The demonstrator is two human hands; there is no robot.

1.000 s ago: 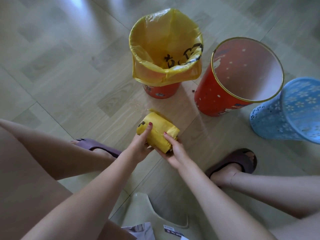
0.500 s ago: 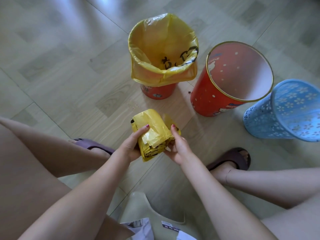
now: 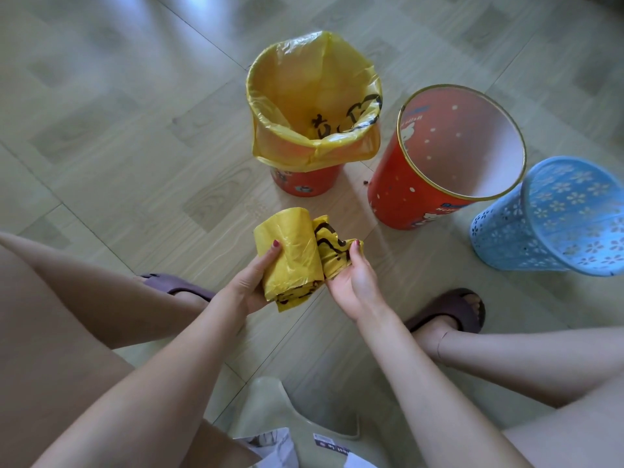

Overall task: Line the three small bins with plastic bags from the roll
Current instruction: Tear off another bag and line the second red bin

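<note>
Since the earlier frame both hands have drawn apart, unrolling a loose bag end. Left hand (image 3: pixel 251 283) grips the yellow bag roll (image 3: pixel 291 256); right hand (image 3: pixel 351 282) pinches the freed bag end (image 3: pixel 332 246). Beyond stand the lined red bin (image 3: pixel 305 180), the bare red bin (image 3: pixel 415 194) and the blue lattice bin (image 3: pixel 526 231).

Left hand (image 3: pixel 250 282): grips yellow bag roll (image 3: pixel 290 258); right hand (image 3: pixel 351 282): pinches loose bag end (image 3: pixel 334 248) beside roll. Floor (image 3: pixel 118 146): small red bin (image 3: pixel 305 180) lined with yellow bag (image 3: pixel 314 99); larger red bin (image 3: pixel 439 157), unlined; blue perforated bin (image 3: pixel 553 217), unlined, rightmost
</note>
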